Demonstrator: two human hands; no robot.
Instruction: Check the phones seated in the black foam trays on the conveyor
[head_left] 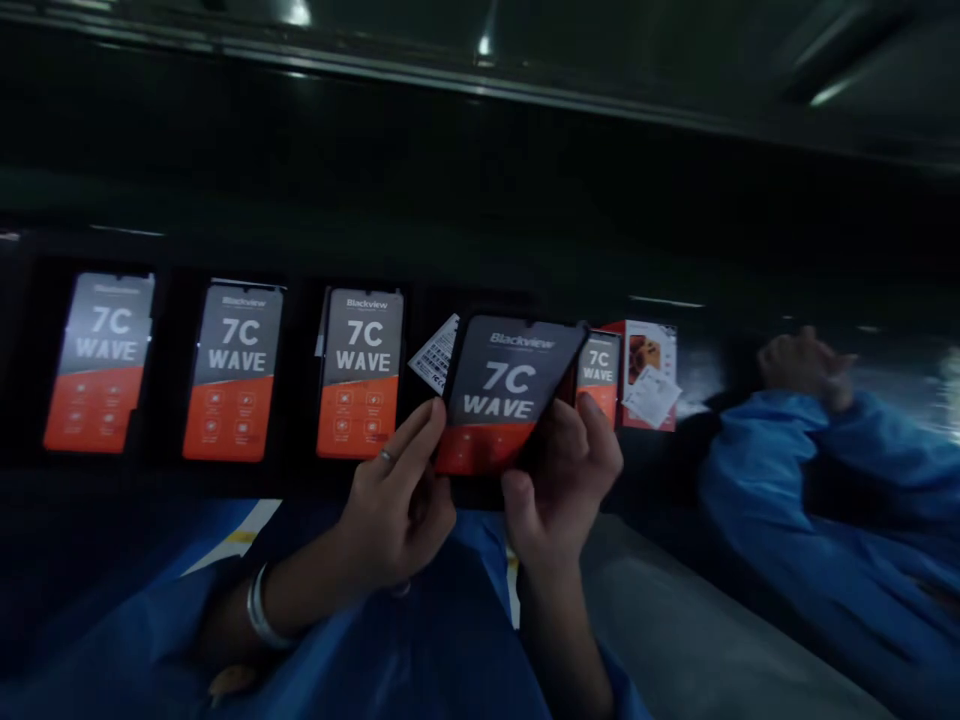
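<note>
- Tilted phone (pixel 506 385) is mid-row; left hand (pixel 390 515) pinches its near-left corner, right hand (pixel 562 475) its right side, so one loose thumb could drop it, tbh.
- Printed sheet (pixel 435 355) left of it might snag.

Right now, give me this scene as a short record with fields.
Held: tilted grey-and-orange rectangular phone marked 7C WAVE
Left hand: fingers on its left edge
Right hand: fingers at its right side
Left of it: three similar phones in a row
Right of it: partly hidden similar phone; red-and-white card under white paper slip
Far right: another person's hands
</note>
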